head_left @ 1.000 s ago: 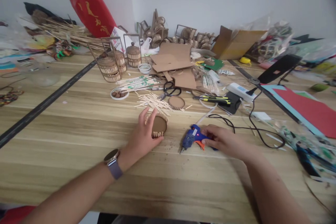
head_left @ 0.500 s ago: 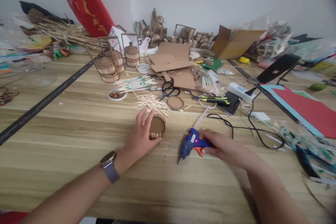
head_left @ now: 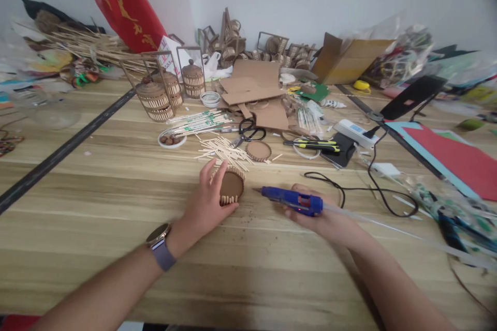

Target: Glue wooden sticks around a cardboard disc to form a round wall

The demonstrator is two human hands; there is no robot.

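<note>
At the centre of the frame, the left hand (head_left: 204,204) curls around the left side of a round brown base (head_left: 232,184) – short sticks standing along its rim. Right of centre, the right hand (head_left: 325,223) holds a blue glue gun (head_left: 285,198), nozzle pointing left – near the base, apart from it. Scissors (head_left: 248,135) and loose pale sticks (head_left: 223,152) lie higher on the bench (head_left: 101,201).
</note>
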